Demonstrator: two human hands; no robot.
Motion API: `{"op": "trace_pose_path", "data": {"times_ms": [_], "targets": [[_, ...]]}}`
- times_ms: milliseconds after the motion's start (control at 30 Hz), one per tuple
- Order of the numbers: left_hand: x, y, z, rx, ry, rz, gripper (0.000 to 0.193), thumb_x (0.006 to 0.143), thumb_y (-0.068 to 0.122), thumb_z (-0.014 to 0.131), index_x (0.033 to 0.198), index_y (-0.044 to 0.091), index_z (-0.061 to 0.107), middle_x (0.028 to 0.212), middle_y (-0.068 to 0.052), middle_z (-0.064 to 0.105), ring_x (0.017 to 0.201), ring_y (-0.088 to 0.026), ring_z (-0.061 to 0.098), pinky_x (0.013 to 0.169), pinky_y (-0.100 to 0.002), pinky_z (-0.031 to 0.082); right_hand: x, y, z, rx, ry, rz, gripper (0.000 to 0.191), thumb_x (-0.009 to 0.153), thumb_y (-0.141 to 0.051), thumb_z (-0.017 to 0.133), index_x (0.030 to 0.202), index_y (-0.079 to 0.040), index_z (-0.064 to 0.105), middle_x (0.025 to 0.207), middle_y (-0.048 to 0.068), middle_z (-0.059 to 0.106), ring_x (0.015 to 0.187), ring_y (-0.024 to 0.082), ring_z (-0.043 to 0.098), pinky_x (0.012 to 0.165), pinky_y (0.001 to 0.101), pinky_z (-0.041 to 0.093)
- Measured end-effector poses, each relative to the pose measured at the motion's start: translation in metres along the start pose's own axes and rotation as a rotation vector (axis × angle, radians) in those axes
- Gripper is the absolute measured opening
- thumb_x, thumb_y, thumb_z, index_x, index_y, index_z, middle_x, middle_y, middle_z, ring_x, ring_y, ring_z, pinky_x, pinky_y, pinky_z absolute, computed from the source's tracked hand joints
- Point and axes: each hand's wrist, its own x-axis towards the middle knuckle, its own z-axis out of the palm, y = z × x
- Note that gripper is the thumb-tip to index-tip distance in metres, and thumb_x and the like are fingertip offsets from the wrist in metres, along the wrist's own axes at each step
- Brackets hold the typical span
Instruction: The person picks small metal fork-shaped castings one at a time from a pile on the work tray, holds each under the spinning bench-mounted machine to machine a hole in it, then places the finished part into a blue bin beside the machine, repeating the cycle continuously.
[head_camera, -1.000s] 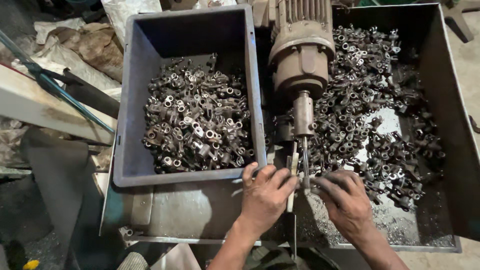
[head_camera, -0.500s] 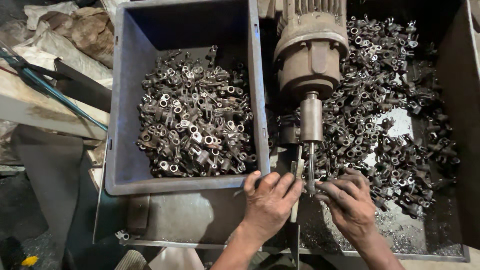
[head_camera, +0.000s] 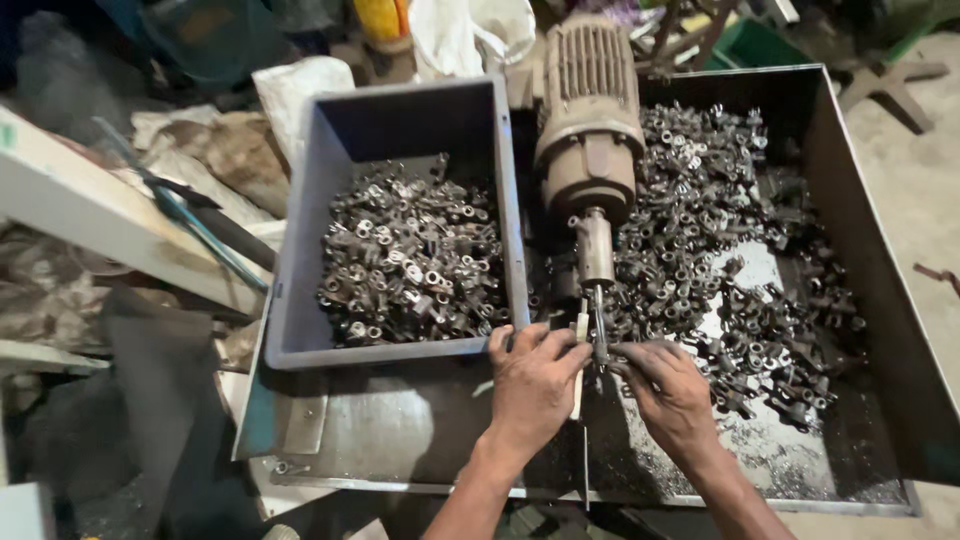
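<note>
Now, view: camera pulled back since a second ago, hands unmoved.
tray (head_camera: 890, 330): right, loose metal parts.
bin (head_camera: 300, 250): centre-left, sorted parts.
motor (head_camera: 588, 120): top centre, spindle (head_camera: 598, 325) pointing down.
left hand (head_camera: 535, 385): fingers together, at spindle.
right hand (head_camera: 668, 390): pinching small part at spindle tip.
meaning: part still being worked.

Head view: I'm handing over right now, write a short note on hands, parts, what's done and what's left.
Left hand: on the bench at the tip of the motor's spindle, fingers closed beside it; whether it holds a part is hidden.
Right hand: opposite, fingertips at the same spot; grip also hidden.
Motor: stands between the two containers.
Grey bin, left: roughly half full of small metal fittings.
Metal tray, right: loose fittings spread out, with bare floor showing near the hands.
Done or left: both piles look alike; I cannot tell them apart.
</note>
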Motion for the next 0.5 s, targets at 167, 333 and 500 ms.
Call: {"op": "trace_pose_path", "data": {"times_ms": [167,333,500], "targets": [[-0.002,0.001,-0.008,-0.058,-0.007,0.014,0.014,0.086,0.023,0.075,0.098,0.019,0.078,0.105,0.006,0.072,0.115,-0.021,0.058,0.107,-0.056,0.025,-0.015,-0.003,0.001,0.038,-0.024,0.161,0.026,0.087,-0.010,0.072,0.113,-0.010,0.074,0.108,0.008,0.075,0.090,0.023,0.073,0.077,0.0336,0.059],[-0.018,-0.010,-0.021,-0.170,-0.083,0.110,0.009,0.082,0.027,0.077,0.085,0.019,0.079,0.096,0.005,0.073,0.115,-0.021,0.060,0.114,-0.061,0.023,-0.046,-0.003,-0.006,0.178,-0.092,0.320,0.036,0.082,-0.014,0.078,0.118,-0.010,0.075,0.104,0.010,0.080,0.091,0.019,0.077,0.082,0.0327,0.060],[-0.015,-0.030,-0.051,0.014,0.258,-0.195,0.017,0.095,0.033,0.076,0.104,0.019,0.078,0.117,0.000,0.072,0.121,-0.021,0.060,0.114,-0.049,0.035,-0.052,-0.002,-0.010,0.396,-0.052,0.445,0.043,0.084,-0.011,0.074,0.127,-0.006,0.070,0.111,0.012,0.079,0.100,0.016,0.075,0.087,0.0321,0.061]]}}
